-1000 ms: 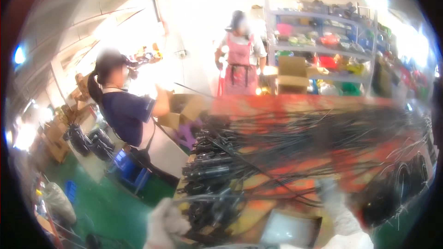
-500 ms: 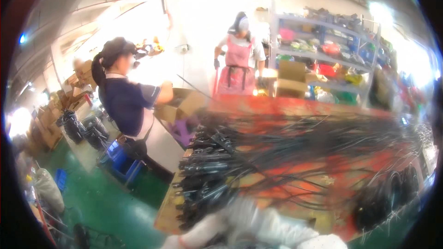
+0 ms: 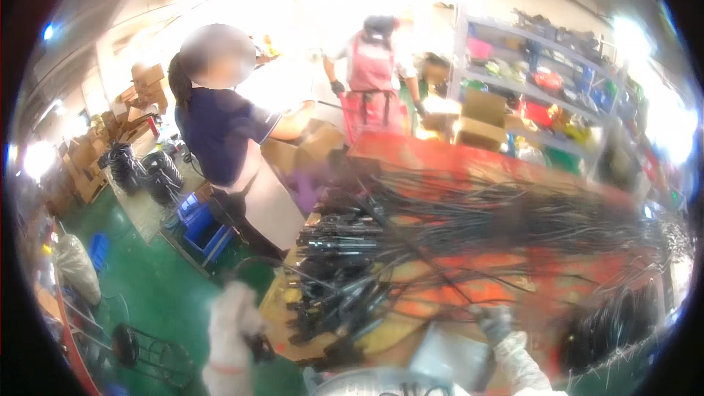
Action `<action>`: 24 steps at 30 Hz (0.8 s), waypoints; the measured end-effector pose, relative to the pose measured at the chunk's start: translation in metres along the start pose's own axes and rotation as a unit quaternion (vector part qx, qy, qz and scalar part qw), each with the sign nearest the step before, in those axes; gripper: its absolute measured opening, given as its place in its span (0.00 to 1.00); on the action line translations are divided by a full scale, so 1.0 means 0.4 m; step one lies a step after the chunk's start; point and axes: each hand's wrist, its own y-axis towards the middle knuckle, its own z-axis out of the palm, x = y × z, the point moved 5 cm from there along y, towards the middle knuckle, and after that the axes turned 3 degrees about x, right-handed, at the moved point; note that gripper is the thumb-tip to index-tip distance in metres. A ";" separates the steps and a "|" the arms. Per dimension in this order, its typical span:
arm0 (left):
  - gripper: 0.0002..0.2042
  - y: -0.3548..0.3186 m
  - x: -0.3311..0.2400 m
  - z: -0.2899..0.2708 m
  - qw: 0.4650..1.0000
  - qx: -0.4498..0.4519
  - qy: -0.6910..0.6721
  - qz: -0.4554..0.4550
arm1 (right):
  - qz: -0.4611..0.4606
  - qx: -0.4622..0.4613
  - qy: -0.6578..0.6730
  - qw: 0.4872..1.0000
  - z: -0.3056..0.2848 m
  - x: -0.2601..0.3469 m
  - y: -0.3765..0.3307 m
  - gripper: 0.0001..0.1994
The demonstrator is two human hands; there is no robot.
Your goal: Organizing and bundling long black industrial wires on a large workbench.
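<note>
My left hand [image 3: 238, 308], pale and smeared by motion, is over the floor just off the table's left corner. A thin dark cable curves close above it; whether the fingers hold it I cannot make out. My right hand [image 3: 496, 324], in a grey glove with a white sleeve, is closed at the table's near side. A long black cable [image 3: 433, 264] runs from its fingertips up and left across the table. Several black cables [image 3: 506, 213] lie spread over the red and yellow tabletop [image 3: 396, 148], with their thicker black ends [image 3: 334, 242] bunched at the left edge.
Coiled black cables [image 3: 612, 323] rest at the table's near right. A pale flat sheet [image 3: 449, 356] is beside my right arm. Across the table, one co-worker [image 3: 224, 128] reaches over a cardboard box [image 3: 308, 147]; another [image 3: 372, 77] wears a pink apron. A hand truck [image 3: 150, 352] stands lower left.
My arms, together at the table's near edge before, are now apart: the left has moved out left, the right forward and right to a cable. The view has shifted; the co-worker's arm has moved.
</note>
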 end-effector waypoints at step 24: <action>0.11 -0.113 -0.078 0.254 0.983 0.048 -0.116 -0.131 | -0.077 0.055 0.150 0.984 0.030 0.152 -0.021 0.08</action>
